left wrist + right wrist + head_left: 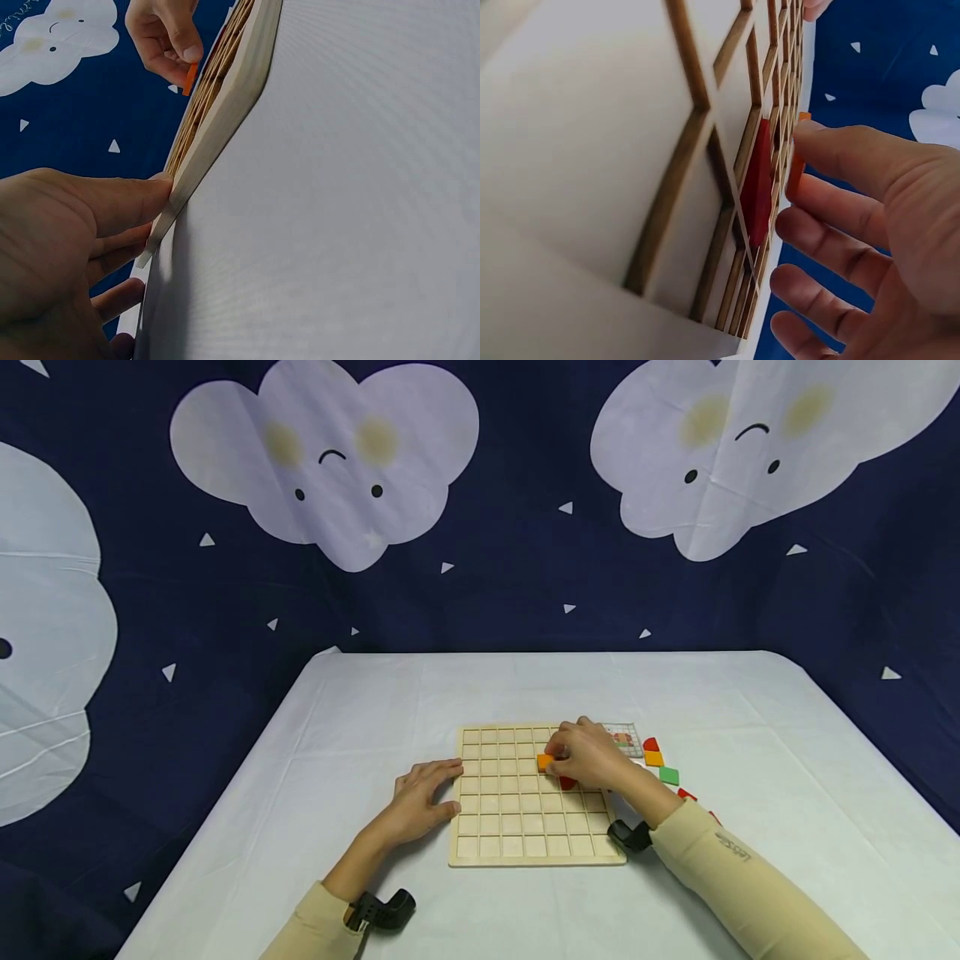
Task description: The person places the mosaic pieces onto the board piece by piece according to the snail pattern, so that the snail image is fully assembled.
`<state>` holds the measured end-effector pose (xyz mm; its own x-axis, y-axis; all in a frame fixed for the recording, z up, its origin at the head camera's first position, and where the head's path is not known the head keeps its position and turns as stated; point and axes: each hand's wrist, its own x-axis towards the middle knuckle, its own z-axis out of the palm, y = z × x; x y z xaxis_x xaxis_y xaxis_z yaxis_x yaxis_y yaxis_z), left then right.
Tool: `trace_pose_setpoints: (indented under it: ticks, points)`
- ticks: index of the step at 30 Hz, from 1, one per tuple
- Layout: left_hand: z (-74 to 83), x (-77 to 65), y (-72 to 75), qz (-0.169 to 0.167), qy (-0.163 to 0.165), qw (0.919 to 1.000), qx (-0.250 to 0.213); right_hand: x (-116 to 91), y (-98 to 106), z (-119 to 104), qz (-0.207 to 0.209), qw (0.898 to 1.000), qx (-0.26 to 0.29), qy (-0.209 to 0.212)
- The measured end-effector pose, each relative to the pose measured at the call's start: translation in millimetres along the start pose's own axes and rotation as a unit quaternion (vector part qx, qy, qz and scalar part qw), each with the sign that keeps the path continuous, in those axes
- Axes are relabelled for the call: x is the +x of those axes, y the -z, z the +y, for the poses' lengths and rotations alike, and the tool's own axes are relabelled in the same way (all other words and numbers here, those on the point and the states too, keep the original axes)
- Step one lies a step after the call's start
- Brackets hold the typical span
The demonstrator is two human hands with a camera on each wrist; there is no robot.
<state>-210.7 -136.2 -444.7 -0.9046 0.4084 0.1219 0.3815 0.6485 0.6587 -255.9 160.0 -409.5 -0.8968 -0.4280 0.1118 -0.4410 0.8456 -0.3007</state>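
A square wooden grid board (510,824) lies on the white table. My right hand (592,755) pinches an orange tile (543,763) between thumb and forefinger, just over the grid's upper right cells. In the right wrist view, the orange tile (798,161) is tilted above the board, and a red piece (757,187) sits in a cell below. That red piece (567,783) is partly covered by the right hand in the head view. My left hand (420,797) touches the board's left edge with its fingers spread; the left wrist view shows its thumb (127,202) against the rim.
Behind the right hand lies a pattern card (624,739) with a printed grid. Right of the board are loose pieces: a red rounded one (650,744), an orange one (654,758), a green one (669,776) and red ones (686,794) partly hidden by the right forearm.
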Motion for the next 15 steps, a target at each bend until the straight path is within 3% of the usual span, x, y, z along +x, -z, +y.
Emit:
trace_pose_setpoints:
  ticks: [15]
  points:
    - [1.4,0.3,-0.4,0.002,0.004,1.0000,-0.005,-0.4,-4.3,2.0,-0.009,1.000,-0.006,0.009]
